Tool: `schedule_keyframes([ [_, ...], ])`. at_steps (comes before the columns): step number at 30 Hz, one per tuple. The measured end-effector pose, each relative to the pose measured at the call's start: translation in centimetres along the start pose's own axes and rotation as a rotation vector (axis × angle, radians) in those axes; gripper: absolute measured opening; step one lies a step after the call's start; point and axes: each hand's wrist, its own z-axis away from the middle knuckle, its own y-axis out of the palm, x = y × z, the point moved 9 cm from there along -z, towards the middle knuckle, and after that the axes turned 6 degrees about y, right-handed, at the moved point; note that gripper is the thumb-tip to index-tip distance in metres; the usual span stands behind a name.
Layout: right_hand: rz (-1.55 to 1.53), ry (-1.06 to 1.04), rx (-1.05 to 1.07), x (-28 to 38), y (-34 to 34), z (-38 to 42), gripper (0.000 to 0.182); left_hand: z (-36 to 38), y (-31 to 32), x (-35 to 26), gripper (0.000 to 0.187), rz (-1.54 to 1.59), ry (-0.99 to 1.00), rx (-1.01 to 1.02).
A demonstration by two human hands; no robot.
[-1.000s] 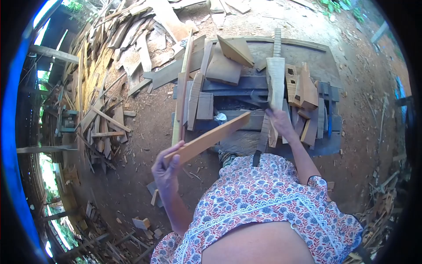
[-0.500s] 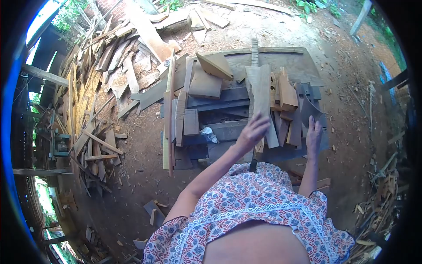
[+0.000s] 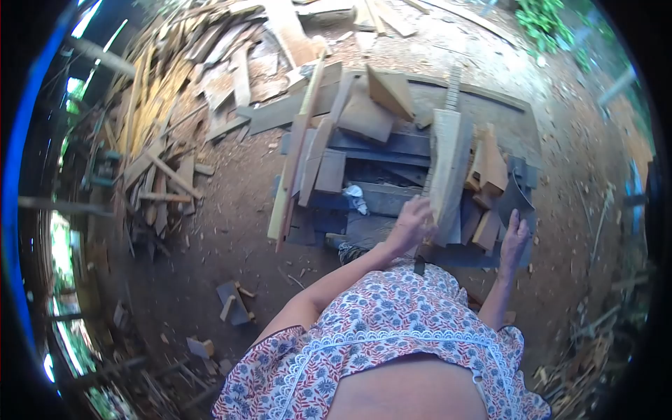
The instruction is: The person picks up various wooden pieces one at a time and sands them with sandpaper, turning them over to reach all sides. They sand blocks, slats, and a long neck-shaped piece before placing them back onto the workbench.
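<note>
My left hand (image 3: 414, 221), slightly blurred, hangs with loosely bent, parted fingers beside the lower end of a long pale board (image 3: 446, 178); nothing shows in it. At the pile's right side my right hand (image 3: 515, 238) pinches the lower edge of a dark curved piece (image 3: 516, 201). Brown wooden blocks (image 3: 492, 171) lie stacked between the pale board and that piece. A notched strip (image 3: 453, 91) sticks out beyond the pale board's far end.
Long narrow strips (image 3: 297, 161) and a tilted wedge-shaped piece (image 3: 390, 92) lie on the left of the work surface. A crumpled white scrap (image 3: 356, 199) is near its middle. Scrap wood (image 3: 162, 175) is heaped at the left, with loose offcuts (image 3: 234, 304) on the ground.
The view has shifted, so the pile appears farther right. My left hand has moved off the pale board toward its lower left side. My right hand stays at the dark curved piece.
</note>
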Motion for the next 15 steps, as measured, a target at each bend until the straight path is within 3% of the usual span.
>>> schedule_keyframes([
  [2,-0.011,-0.075,0.018,1.1,1.3,0.0,0.039,2.1,-4.7,5.6,0.032,0.119,-0.323,-0.244],
  [4,-0.016,-0.137,0.024,2.8,2.3,0.3,0.038,8.2,-7.5,13.1,0.032,0.424,-0.847,-0.515],
  [6,-0.078,-0.166,0.064,5.1,3.4,0.8,0.034,14.5,-8.5,18.3,0.053,0.841,-1.156,-0.884],
  [9,-0.049,-0.196,0.158,7.5,5.3,1.4,0.033,18.1,-9.7,24.6,0.066,0.941,-1.195,-1.04],
  [15,-0.193,-0.308,0.197,11.6,7.1,3.1,0.034,15.6,-9.5,28.3,0.07,1.063,-1.376,-1.057],
])
